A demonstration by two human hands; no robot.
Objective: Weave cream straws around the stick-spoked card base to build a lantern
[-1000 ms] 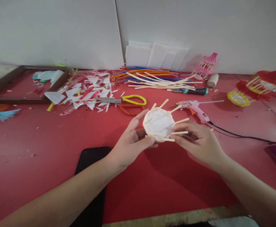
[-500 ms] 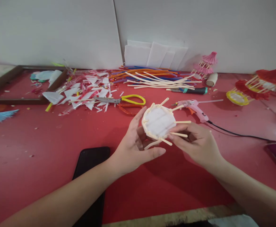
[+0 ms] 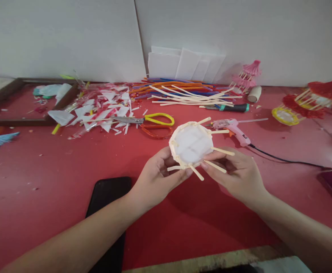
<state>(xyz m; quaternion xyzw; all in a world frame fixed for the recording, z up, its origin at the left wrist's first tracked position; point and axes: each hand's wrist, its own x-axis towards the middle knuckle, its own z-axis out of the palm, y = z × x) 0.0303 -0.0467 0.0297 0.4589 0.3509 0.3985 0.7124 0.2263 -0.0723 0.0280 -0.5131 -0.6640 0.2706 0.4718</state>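
Between my two hands, above the red table, is a round white disc (image 3: 192,143) with a cream rim and several short cream sticks (image 3: 218,132) jutting outward from its edge. My left hand (image 3: 157,176) grips its lower left side, thumb along the bottom near a stick and fingers partly hidden behind. On the lower right edge, my right hand (image 3: 235,168) pinches the disc between thumb and fingers beside two of the sticks. The disc's face is turned up toward me.
Behind the hands lie scissors (image 3: 157,120), a pink glue gun (image 3: 235,129) with a black cord, and bundled pipe cleaners (image 3: 188,99). Paper scraps (image 3: 106,110) are heaped at left. A black phone (image 3: 106,201) rests by my left forearm. A red craft model (image 3: 319,98) stands right.
The disc has turned a little clockwise, its sticks shifting round. My left thumb has closed in onto its lower edge, while my right hand stays nearly in place.
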